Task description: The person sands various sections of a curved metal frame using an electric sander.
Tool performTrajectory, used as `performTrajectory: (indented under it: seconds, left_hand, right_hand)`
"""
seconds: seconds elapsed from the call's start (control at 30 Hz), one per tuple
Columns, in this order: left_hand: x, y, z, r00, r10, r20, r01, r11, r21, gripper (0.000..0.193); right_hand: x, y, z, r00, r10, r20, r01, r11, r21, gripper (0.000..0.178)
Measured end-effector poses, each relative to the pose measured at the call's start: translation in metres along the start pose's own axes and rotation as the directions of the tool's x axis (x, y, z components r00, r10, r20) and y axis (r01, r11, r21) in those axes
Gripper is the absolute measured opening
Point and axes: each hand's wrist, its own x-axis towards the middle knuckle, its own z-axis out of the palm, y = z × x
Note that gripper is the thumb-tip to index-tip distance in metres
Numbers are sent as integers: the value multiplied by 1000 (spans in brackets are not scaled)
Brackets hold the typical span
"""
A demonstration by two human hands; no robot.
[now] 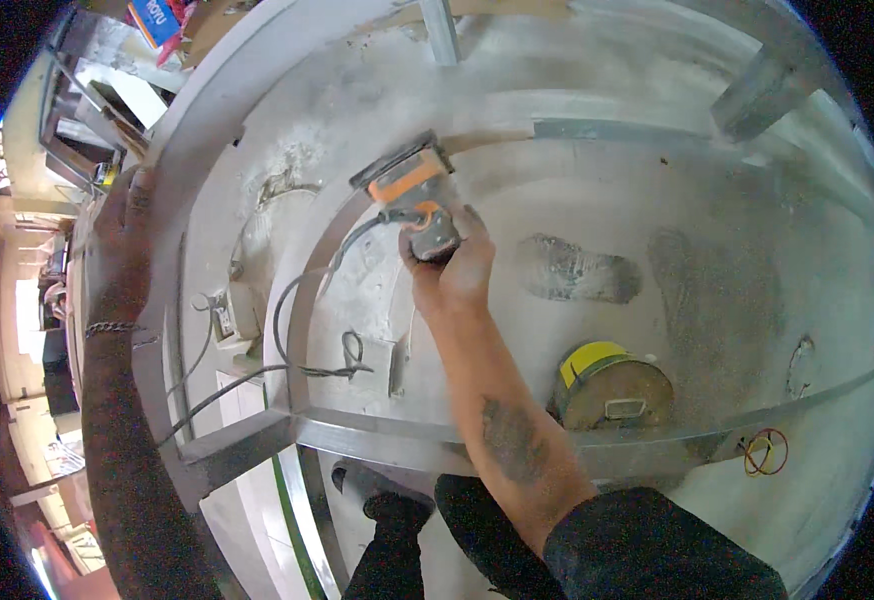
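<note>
My right hand (457, 262) grips an electric sander (417, 200) with a grey and orange body, its fingers wrapped round the rounded grip end. The sander is tilted, its flat pad turned up and away from me. A dark power cord (279, 312) leaves its side and loops down to the left. Far to the left, my left hand (122, 215) is at the edge of a pale frame (169, 185), with a bracelet on the wrist. Its fingers seem curled over that edge, though they are dark and partly hidden.
A metal bar (427, 440) crosses in front of my legs and feet (387, 490). Behind it lies a round tan piece with a yellow band (612, 385). Thin coloured wires (762, 453) poke out at right. An outlet box (235, 318) is near the cord. Dusty shoe-shaped marks (577, 270) show on the pale surface.
</note>
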Motion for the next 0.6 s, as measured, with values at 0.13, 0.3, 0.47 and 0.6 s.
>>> performTrajectory:
  seconds: [0.13,0.3,0.47,0.6]
  left_hand:
    - [0,-15,0,998,-16,53,14,999,33,56]
    - [5,-47,-18,888,457,57,-444,817,368,61]
    - [-3,14,-4,986,-134,101,144,985,-96,59]
    - [6,-2,-10,994,15,105,-30,989,144,58]
  right_hand:
    - [15,-14,-3,996,-75,50,68,989,132,22]
    - [23,-42,2,981,-160,108,130,960,248,30]
    - [24,-64,-8,938,-285,195,225,933,281,38]
    - [17,-57,-2,931,-252,264,164,935,315,41]
